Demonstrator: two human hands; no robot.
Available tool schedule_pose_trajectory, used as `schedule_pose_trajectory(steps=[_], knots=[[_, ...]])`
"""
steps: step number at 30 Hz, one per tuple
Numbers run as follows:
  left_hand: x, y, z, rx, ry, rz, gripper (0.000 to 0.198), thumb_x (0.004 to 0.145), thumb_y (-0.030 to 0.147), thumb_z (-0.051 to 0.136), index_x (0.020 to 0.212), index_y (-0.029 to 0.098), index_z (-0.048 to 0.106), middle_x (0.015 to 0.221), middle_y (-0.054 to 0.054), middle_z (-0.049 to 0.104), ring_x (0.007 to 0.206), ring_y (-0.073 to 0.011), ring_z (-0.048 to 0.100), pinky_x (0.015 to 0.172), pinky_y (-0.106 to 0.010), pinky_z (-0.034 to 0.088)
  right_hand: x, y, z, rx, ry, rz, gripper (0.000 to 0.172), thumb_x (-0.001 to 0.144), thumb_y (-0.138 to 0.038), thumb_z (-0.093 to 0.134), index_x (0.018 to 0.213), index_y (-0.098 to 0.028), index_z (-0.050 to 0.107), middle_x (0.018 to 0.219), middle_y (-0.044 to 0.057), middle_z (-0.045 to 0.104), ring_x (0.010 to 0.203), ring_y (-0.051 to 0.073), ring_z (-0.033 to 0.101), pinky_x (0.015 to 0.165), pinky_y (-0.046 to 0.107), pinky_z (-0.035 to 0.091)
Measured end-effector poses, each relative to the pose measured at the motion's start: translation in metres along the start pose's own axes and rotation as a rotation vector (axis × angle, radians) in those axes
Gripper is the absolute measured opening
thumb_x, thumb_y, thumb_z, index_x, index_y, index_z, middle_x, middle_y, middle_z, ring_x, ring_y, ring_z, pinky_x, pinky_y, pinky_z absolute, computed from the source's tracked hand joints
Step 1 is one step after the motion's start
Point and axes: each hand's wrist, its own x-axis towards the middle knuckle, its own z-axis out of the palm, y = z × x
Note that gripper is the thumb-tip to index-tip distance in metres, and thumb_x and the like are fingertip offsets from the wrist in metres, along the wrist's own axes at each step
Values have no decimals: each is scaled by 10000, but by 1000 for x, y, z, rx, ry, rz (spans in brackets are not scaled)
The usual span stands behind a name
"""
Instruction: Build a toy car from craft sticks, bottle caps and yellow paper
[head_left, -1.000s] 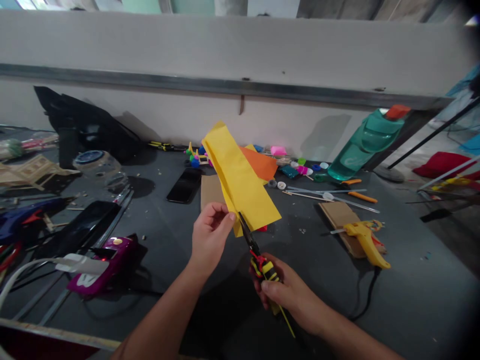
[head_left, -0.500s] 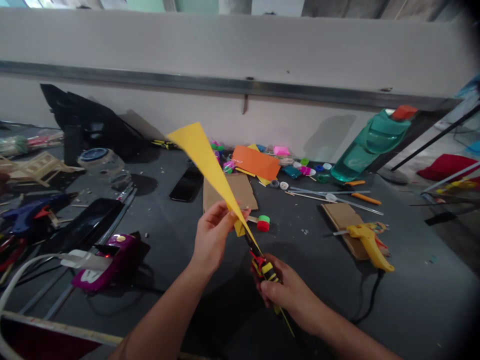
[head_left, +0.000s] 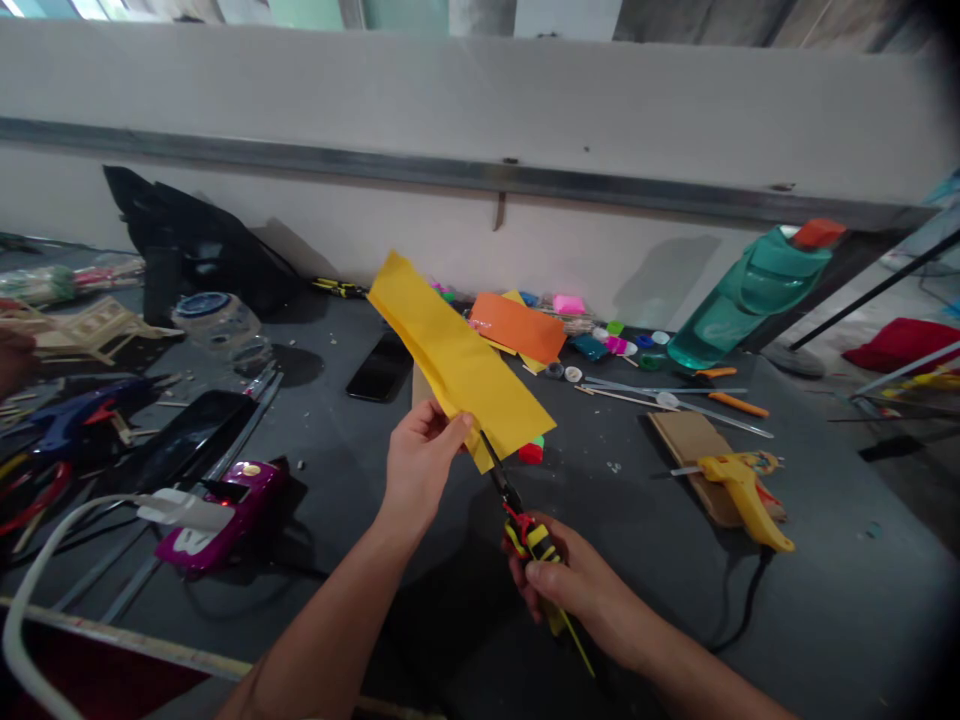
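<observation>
My left hand (head_left: 424, 455) pinches a folded sheet of yellow paper (head_left: 476, 370) between thumb and fingers, near its lower left edge. The sheet slants up to the left, with its broad face turned toward me. In my right hand (head_left: 559, 575) is a pair of scissors (head_left: 525, 525) with black-and-yellow handles and some red at the pivot. Their dark blades point up and left and meet the paper's lower edge, just right of my left thumb. Behind the sheet, a red bottle cap (head_left: 531, 453) is partly covered.
On the dark table (head_left: 600, 620), a yellow glue gun (head_left: 739, 485) lies on cardboard at right, near a teal bottle (head_left: 750, 300). A phone (head_left: 377, 367), orange paper (head_left: 517, 328) and small caps lie farther back. At left are a purple power strip (head_left: 225, 515), clear jar (head_left: 221, 330) and another person's hand (head_left: 15, 350).
The yellow paper has turned from nearly edge-on to showing its broad face. The scissors stay in my right hand at its lower edge. The view has shifted slightly.
</observation>
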Motion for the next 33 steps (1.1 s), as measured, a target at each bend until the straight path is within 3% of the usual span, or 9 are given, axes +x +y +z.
schedule_pose_trajectory(steps=[4,9,17,33], knots=[[-1,-1,-1,35,16,22,216,707,301,677,868,159,659,779,-20,654,639,-125,584,565,-240,484,1,2,-1,-2,-9,-1,322,720,-401,579,932,-176,492,713,-25,469,563,86,444,514,219,412],[0,0,-3,72,21,43,165,701,304,666,777,159,645,707,-6,628,609,-124,568,545,-241,479,1,0,-2,8,-14,9,351,707,-422,590,933,-168,501,696,-24,474,549,86,440,500,218,414],[0,2,-1,19,1,-44,161,663,290,686,736,150,654,677,-10,630,581,-124,566,544,-244,478,0,-2,-1,58,-16,48,391,680,-441,619,931,-162,511,682,-25,488,538,84,451,489,215,417],[0,0,-1,-33,3,-74,133,645,263,708,707,155,660,661,-2,629,578,-113,553,531,-228,449,1,0,-2,11,6,39,342,692,-390,589,932,-157,518,646,-42,476,472,65,416,436,197,385]])
